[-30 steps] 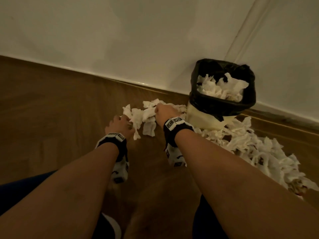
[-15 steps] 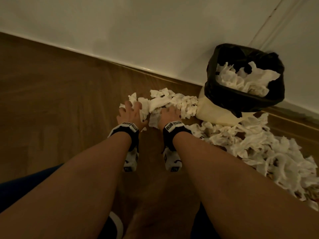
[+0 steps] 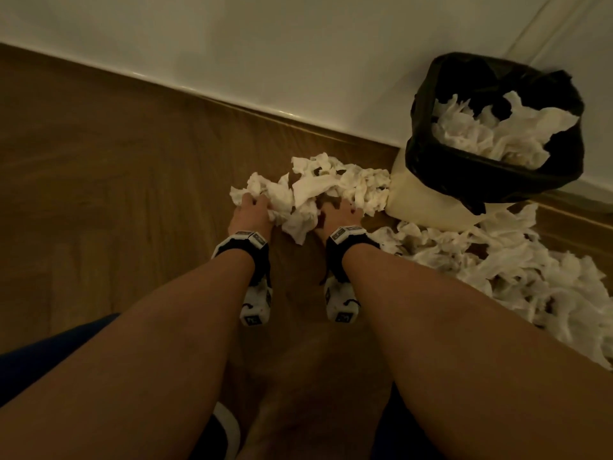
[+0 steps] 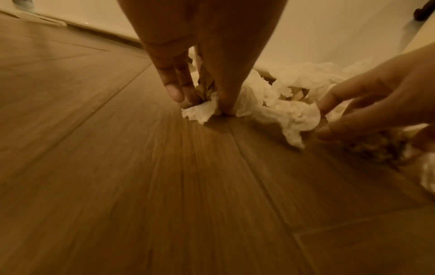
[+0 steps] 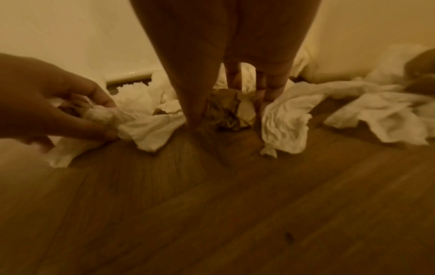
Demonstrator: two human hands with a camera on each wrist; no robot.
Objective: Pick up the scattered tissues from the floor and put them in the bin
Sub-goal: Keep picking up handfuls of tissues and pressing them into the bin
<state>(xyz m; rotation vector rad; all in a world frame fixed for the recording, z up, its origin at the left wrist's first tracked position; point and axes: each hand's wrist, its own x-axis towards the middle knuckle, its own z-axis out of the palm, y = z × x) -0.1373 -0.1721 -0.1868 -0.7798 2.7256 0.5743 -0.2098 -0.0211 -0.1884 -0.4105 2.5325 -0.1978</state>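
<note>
**A:** How far along were you w/ the cleanup?

**B:** Partway, I'd say. The bin, upper right of the frame against the wall, already had a heap of tissue in its black liner, nearly to the rim. But plenty was left on the floor: one clump of tissues just left of the bin's base, where I was working, and a bigger drift of tissues trailing off to the lower right edge.

**A:** And your hands?

**B:** Both down in the near clump, mid-frame. My left hand had its fingers curled round a wad at the clump's left end; in the right wrist view my left hand showed thumb & fingers pinching a twisted bit. My right hand was at the clump's other side, fingers pointing down into the paper. In the left wrist view my right hand seemed to be nipping a tissue edge between thumb and fingers, tho it was blurry, so I'd call that a loose grip, not certain.

**A:** Anything off the floor yet?

**B:** No, that bunch was still resting on the boards, close beside the bin.
</note>
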